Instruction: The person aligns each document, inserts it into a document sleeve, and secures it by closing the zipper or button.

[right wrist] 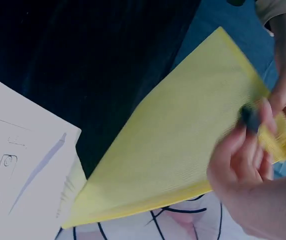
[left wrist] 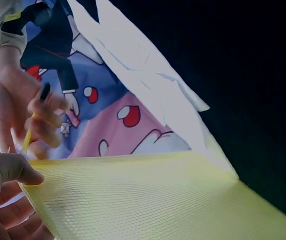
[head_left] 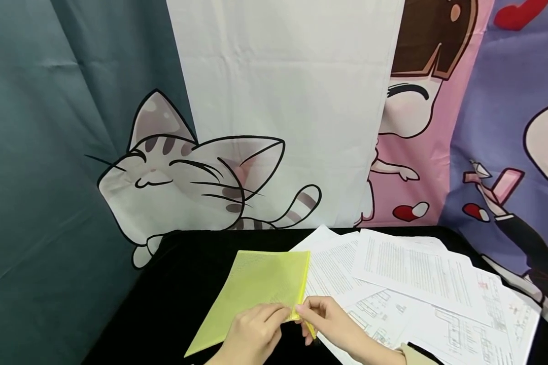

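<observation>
Thumb and fingers of the left hand [head_left: 255, 327] pinch the near right corner of a yellow mesh document pouch [head_left: 265, 279], the thumb on top, as we see from the left wrist. Right beside it, the right hand [head_left: 329, 322] meets the same corner, its fingers curled round a narrow yellow strip [head_left: 311, 331] with a dark end [left wrist: 45, 92]; blur hides the exact hold on that end. A beige sleeve [head_left: 408, 353] covers the right forearm. The pouch lies on a black table cover [head_left: 173, 289], a brighter yellow band running down its right side. Against that side we find a spread of loose white sheets: text-printed pages [head_left: 406, 266] fanned toward the back, line-drawing pages [head_left: 452, 329] nearer the person. Behind the table, we make out a teal and white backdrop [head_left: 27, 152] bearing a cartoon cat [head_left: 178, 187], and, farther right, pink and purple panels [head_left: 493, 106] with cartoon figures and red motifs.
</observation>
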Demonstrator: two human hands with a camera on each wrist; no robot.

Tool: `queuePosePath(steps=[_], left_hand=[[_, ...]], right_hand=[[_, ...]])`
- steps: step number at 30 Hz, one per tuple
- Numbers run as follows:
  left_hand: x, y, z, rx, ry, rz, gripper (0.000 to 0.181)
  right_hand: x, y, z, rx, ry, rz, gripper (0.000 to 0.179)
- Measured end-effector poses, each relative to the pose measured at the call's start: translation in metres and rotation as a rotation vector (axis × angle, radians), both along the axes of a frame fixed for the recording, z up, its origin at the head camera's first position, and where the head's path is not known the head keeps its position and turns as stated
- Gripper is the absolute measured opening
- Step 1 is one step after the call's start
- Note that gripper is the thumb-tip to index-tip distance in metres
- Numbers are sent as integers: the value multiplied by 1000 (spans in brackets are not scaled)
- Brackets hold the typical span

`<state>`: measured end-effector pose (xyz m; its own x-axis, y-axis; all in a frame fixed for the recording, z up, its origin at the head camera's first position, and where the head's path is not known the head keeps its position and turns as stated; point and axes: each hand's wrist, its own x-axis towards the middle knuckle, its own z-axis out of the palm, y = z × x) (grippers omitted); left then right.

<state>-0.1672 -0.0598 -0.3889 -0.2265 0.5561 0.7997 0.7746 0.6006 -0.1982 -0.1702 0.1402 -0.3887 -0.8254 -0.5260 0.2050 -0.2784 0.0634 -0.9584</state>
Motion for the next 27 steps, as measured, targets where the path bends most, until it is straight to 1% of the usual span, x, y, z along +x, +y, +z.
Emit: queuePosePath(steps=[3,4,6,7,8,9,11,13,16,18,22,25,27], left_hand=[[0,-5,-4,1,-44,18,26],[1,-7,-6,-1,-54,22,26],[3,-9,-8,5,-86,22,19],[4,-9,-9,5,-93,24,13],[5,-9,-11,4,-95,25,13],[6,-9,-12,0,-87,19,23],[7,-7,-13,-6,-42,6,44],[6,-5,-15,-20,44,-2,46],[2,-3,-15,-34,156,-21,47],[-1,-4,-15,-44,175,-42,46],[-7,-6,-12,-65,175,-82,46],[-9,-6,-9,-66,194,-89,44],[-8,-6,-9,-58,184,-97,43]], right_hand=[[2,-3,-4,-3,252,-23,18],[3,-4,-5,13,339,-39,15],[4,-6,-8,90,517,-57,9],[4,-6,-9,139,615,-71,8],[4,-7,-10,185,710,-81,7],[4,-7,-11,221,788,-85,7],[4,-7,-12,271,894,-84,7],[4,-7,-13,290,936,-101,10],[3,-6,-11,297,908,-126,13],[2,-6,-10,301,887,-145,13],[-1,-6,-7,303,863,-173,13],[-4,-6,-5,299,874,-185,14],[-7,-5,-6,302,854,-198,14]])
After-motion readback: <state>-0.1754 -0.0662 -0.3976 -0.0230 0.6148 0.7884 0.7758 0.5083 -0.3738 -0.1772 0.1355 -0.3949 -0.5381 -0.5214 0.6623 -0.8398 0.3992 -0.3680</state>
